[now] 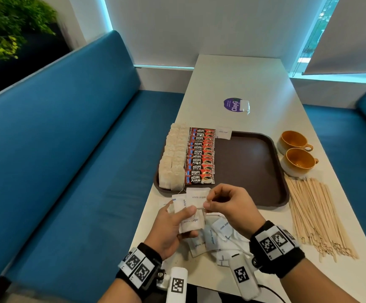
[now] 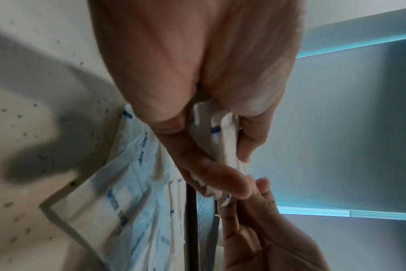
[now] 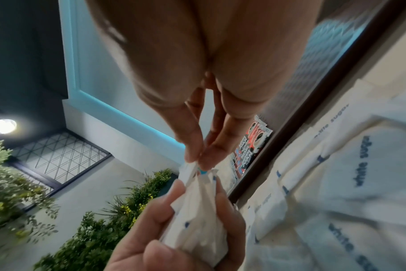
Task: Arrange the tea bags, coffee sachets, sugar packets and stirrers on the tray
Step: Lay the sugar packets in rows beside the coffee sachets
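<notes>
A brown tray [image 1: 249, 167] holds a row of pale tea bags [image 1: 172, 158] at its left and a column of red coffee sachets [image 1: 200, 156] beside them. One white sugar packet [image 1: 223, 132] lies on the tray's far rim. My left hand [image 1: 177, 224] grips a stack of white sugar packets [image 1: 191, 224] above the table's near edge, also seen as the stack of sugar packets [image 3: 197, 223]. My right hand [image 1: 212, 203] pinches the top edge of one packet in that stack [image 3: 195, 165]. More sugar packets [image 1: 219, 239] lie loose below. Wooden stirrers [image 1: 317, 217] lie right of the tray.
Two orange cups [image 1: 297, 153] stand at the tray's right side. A purple round sticker [image 1: 234, 104] with a small white packet on it sits farther up the white table [image 1: 243, 79]. Blue bench seats [image 1: 79, 149] flank the table.
</notes>
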A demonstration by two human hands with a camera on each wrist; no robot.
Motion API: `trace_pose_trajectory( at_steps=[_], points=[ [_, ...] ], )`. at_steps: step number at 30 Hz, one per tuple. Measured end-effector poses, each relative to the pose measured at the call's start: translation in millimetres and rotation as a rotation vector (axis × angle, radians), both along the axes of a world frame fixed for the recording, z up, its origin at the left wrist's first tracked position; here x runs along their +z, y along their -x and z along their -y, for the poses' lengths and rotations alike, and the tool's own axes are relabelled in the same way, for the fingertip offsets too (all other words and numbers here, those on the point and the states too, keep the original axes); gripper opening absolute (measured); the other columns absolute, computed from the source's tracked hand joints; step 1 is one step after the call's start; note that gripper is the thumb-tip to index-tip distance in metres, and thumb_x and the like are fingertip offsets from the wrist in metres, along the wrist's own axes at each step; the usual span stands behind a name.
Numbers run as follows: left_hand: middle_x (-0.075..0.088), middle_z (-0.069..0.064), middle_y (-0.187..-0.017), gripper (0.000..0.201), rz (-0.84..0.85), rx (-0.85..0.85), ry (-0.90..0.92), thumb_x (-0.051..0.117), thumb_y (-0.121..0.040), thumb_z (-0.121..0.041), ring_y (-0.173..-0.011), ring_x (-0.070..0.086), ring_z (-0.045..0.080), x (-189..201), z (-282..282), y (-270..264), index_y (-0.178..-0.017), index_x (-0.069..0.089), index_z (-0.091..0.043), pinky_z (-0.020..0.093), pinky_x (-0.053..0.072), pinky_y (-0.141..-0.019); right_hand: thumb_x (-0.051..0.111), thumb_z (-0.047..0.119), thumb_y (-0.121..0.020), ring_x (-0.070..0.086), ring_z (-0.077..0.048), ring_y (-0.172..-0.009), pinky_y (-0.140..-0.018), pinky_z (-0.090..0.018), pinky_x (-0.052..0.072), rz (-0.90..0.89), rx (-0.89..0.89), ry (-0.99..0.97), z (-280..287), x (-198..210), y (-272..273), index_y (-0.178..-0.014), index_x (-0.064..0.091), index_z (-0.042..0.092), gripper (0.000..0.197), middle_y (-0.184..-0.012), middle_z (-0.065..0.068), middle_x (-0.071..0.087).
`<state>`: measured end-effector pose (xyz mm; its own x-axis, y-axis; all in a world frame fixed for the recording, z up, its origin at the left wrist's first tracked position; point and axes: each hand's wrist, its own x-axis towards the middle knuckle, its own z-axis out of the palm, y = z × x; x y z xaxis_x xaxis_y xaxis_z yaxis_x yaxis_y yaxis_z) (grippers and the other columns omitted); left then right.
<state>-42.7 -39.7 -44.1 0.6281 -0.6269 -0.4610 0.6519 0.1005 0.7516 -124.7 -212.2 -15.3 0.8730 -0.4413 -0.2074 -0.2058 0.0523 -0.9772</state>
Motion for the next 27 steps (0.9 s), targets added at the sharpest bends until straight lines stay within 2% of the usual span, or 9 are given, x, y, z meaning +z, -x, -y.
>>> trace_pose_trajectory(
  at_steps=[3,5,6,8,10,14,18,21,27],
  points=[
    [0.073,0.022,-0.114,0.041,0.013,0.022,0.009,0.072,-0.089,-0.012,-0.084,0.072,0.031,-3.9,-4.3,-6.4,-0.128,0.062,-0.007,0.031,0.056,-0.047,0.081,-0.008,-0.078,0.071,-0.025,-0.071,-0.076,-0.033,0.062,-0.034,-0.005,-0.013,2.4,-2.1,0.0,-0.090,0.078,0.003,0.016,-0.073,-0.013,0.071],
    [0.073,0.022,-0.110,0.039,0.008,0.107,0.004,0.071,-0.088,-0.010,-0.078,0.072,0.029,-7.4,-9.9,-14.7,-0.126,0.063,-0.006,0.031,0.055,-0.046,0.079,-0.011,-0.078,0.069,-0.021,-0.068,-0.075,-0.033,0.062,-0.033,-0.040,-0.019,10.1,-3.0,-1.1,-0.093,0.078,0.001,0.019,-0.065,-0.001,0.067],
    [0.073,0.021,-0.107,0.038,0.001,0.159,-0.014,0.072,-0.086,-0.010,-0.076,0.072,0.028,-9.9,-13.9,-19.9,-0.123,0.064,-0.007,0.031,0.055,-0.046,0.079,-0.011,-0.079,0.069,-0.020,-0.068,-0.075,-0.035,0.063,-0.037,-0.058,-0.014,16.5,-2.7,-2.5,-0.093,0.078,0.001,0.018,-0.066,-0.001,0.068],
    [0.074,0.021,-0.106,0.036,-0.004,0.234,-0.058,0.073,-0.084,-0.012,-0.076,0.073,0.027,-16.6,-23.1,-30.8,-0.120,0.067,-0.010,0.032,0.058,-0.049,0.079,-0.009,-0.080,0.071,-0.022,-0.071,-0.076,-0.036,0.062,-0.043,-0.085,-0.011,33.8,0.4,-7.7,-0.091,0.079,0.004,0.017,-0.076,-0.008,0.071],
    [0.074,0.023,-0.110,0.033,0.001,0.258,-0.080,0.072,-0.086,-0.013,-0.078,0.072,0.028,-21.8,-31.2,-39.4,-0.118,0.068,-0.011,0.032,0.059,-0.050,0.079,-0.009,-0.080,0.071,-0.022,-0.074,-0.072,-0.031,0.062,-0.038,-0.107,0.026,53.9,8.3,-17.6,-0.091,0.079,0.005,0.017,-0.084,-0.014,0.073],
    [0.074,0.024,-0.107,0.042,0.020,0.209,-0.093,0.074,-0.081,-0.017,-0.079,0.069,0.032,-21.9,-32.3,-39.8,-0.121,0.067,-0.008,0.033,0.058,-0.051,0.077,-0.010,-0.081,0.070,-0.018,-0.076,-0.067,-0.021,0.061,-0.018,-0.182,0.121,101.8,28.3,-52.6,-0.099,0.075,0.001,0.021,-0.090,-0.011,0.074],
    [0.073,0.028,-0.101,0.040,0.055,0.073,-0.086,0.074,-0.084,-0.012,-0.076,0.065,0.039,-24.3,-18.8,-28.7,-0.121,0.062,0.000,0.034,0.052,-0.047,0.078,-0.012,-0.079,0.072,-0.029,-0.082,-0.072,-0.031,0.064,-0.063,-0.275,0.048,157.0,23.5,-96.9,-0.102,0.072,-0.003,0.026,-0.100,-0.020,0.072],
    [0.072,0.031,-0.101,0.038,0.067,0.054,-0.122,0.075,-0.085,-0.010,-0.074,0.065,0.041,-29.5,-14.3,-29.6,-0.120,0.064,-0.001,0.034,0.052,-0.047,0.078,-0.013,-0.078,0.074,-0.035,-0.090,-0.071,-0.034,0.064,-0.109,-0.332,0.018,186.0,8.2,-123.5,-0.099,0.073,-0.003,0.024,-0.105,-0.023,0.073],
    [0.065,0.043,-0.094,0.051,0.029,0.049,-0.121,0.090,-0.067,0.001,-0.075,0.059,0.054,-34.7,-11.1,-37.5,-0.113,0.067,0.006,0.036,0.051,-0.043,0.079,-0.009,-0.080,0.075,-0.031,-0.090,-0.076,-0.035,0.064,-0.237,-0.313,0.108,208.8,-19.9,-159.4,-0.097,0.075,0.003,0.021,-0.100,-0.019,0.074]
  ],
)
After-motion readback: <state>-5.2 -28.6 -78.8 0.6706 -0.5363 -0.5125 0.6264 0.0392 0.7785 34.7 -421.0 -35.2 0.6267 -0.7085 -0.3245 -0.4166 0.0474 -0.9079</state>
